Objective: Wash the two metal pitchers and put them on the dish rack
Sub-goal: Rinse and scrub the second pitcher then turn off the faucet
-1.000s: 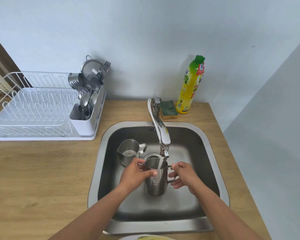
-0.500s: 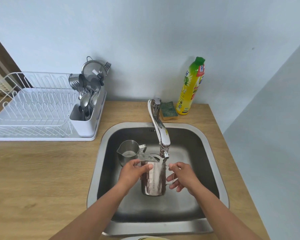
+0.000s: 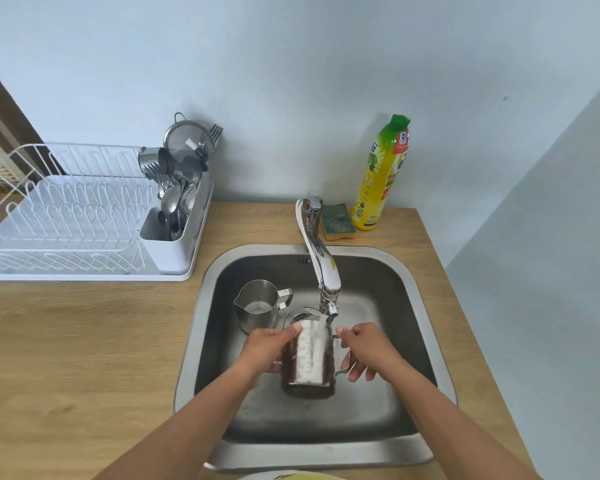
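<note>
Since a second earlier we had tipped the pitcher [image 3: 308,358] forward under the faucet [image 3: 321,268], so its marked side now faced up where before it stood upright taking water; our left hand [image 3: 267,348] gripped its body and our right hand [image 3: 368,348] closed on its handle, over the sink [image 3: 426,341]. The second pitcher [image 3: 257,304] stood unmoved and upright in the sink's back left, seemingly with a little water inside. The white dish rack [image 3: 66,220] on the counter [image 3: 66,341] held only cutlery in its caddy [image 3: 174,237].
</note>
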A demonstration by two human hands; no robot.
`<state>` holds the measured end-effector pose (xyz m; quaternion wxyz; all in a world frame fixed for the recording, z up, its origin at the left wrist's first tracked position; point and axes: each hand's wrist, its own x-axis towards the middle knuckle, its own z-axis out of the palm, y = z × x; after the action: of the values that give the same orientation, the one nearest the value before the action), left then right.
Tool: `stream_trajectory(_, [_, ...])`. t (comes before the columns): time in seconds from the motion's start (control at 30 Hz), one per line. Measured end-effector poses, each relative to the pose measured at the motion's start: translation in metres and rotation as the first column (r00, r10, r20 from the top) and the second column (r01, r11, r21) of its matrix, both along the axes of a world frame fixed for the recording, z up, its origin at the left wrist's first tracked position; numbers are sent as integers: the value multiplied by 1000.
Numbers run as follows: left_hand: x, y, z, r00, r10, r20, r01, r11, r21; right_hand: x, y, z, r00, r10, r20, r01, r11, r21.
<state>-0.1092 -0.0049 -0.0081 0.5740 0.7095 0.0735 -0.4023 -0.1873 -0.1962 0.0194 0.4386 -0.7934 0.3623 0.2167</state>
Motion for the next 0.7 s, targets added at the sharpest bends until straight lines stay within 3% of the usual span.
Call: stream_trajectory(0.7, [-4, -6, 17, 999, -20, -35, 21, 1000, 10, 5, -6, -11, 991, -124, -45, 127, 989, 81])
